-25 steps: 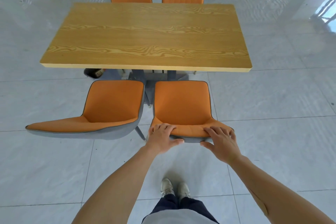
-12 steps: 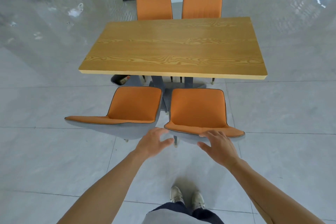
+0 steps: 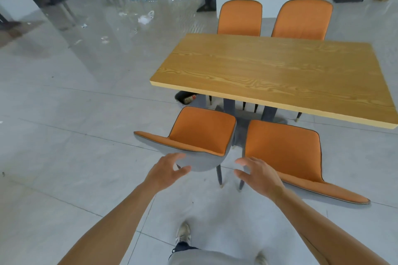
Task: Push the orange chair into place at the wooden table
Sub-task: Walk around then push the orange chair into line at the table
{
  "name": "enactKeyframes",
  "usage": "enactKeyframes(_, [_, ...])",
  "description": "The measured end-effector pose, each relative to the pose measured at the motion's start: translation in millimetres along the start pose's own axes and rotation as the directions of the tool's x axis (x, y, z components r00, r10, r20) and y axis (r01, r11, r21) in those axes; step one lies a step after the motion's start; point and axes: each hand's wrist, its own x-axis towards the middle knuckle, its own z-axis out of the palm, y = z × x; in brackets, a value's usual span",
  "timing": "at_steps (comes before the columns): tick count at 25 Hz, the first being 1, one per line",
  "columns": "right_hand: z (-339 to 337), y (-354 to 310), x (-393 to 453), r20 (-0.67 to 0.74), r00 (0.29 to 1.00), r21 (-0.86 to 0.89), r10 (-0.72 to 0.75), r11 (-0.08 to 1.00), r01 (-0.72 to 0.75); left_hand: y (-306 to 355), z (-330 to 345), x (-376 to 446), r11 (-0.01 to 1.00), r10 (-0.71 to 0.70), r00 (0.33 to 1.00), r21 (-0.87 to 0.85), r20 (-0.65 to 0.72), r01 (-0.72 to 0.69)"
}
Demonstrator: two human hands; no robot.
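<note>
**Hands off one chair, reaching for the next**

Both hands have let go of the chair on the right and slid over to the left. A second ago they were pressing on the top of that chair's back. Now they hold nothing.

Closest to the person are two shoes [image 3: 183, 232] on the gray floor [image 3: 64, 157]. Just past them, the left hand [image 3: 167, 171] is spread wide, fingers curled a little, right at the gray back of the left chair [image 3: 193, 142]. It looks like it is touching or almost touching the back, but I cannot tell which. The right hand [image 3: 256, 175] is spread wide too. It floats over the gap between the two chairs, close to the edge of the right chair [image 3: 284, 153], and grips nothing.

The right chair sits past the right hand, its seat close to the wooden table [image 3: 269, 71] but not tucked under it. The left chair sits past the left hand and is turned a bit away from the table. I think this one gets pushed next, so the job is only part done.

Past both chairs is the table. Under its left end is a small dark bin [image 3: 185, 98]. On the far side, two more orange chairs [image 3: 239, 18] stand with their backs up.
</note>
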Motion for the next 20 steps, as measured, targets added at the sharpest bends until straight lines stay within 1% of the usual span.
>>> enactKeyframes(3, [23.0, -45.2, 40.4, 0.003, 1.000, -0.021, -0.023, 1.000, 0.023, -55.7, -37.0, 22.4, 0.999, -0.009, 0.999, 0.048, -0.050, 0.012])
enactKeyframes(6, [52.8, -89.3, 73.1, 0.009, 1.000, -0.035, -0.018, 0.999, 0.018, -109.3, -72.2, 52.5, 0.994, 0.037, 0.992, 0.107, -0.116, -0.025])
enactKeyframes(7, [61.8, -102.1, 80.3, 0.027, 1.000, -0.052, -0.004, 0.999, 0.005, -123.8, -79.5, 60.2, 0.991, 0.055, 0.992, 0.129, -0.115, -0.040])
enactKeyframes(9, [80.6, -125.4, 89.3, 0.060, 0.996, -0.095, 0.060, 0.994, -0.054, -153.5, -88.4, 76.5, 0.982, 0.124, 0.990, 0.155, -0.072, -0.112])
enactKeyframes(13, [98.0, -155.0, 99.8, -0.006, 0.979, -0.144, 0.202, 0.969, -0.200, -181.0, -99.7, 117.6, 0.938, 0.242, 0.965, 0.232, 0.098, -0.258])
enactKeyframes(16, [106.1, -166.7, 107.5, -0.009, 0.965, -0.165, 0.262, 0.952, -0.259, -181.5, -99.5, 141.4, 0.929, 0.224, 0.941, 0.236, 0.252, -0.284])
enactKeyframes(17, [106.4, -169.0, 113.3, -0.002, 0.962, -0.169, 0.272, 0.948, -0.268, -179.3, -97.3, 148.6, 0.928, 0.213, 0.935, 0.242, 0.283, -0.285])
enactKeyframes(20, [110.5, -167.6, 128.8, 0.020, 0.959, -0.188, 0.284, 0.943, -0.276, -177.2, -90.8, 162.6, 0.914, 0.177, 0.935, 0.300, 0.307, -0.272])
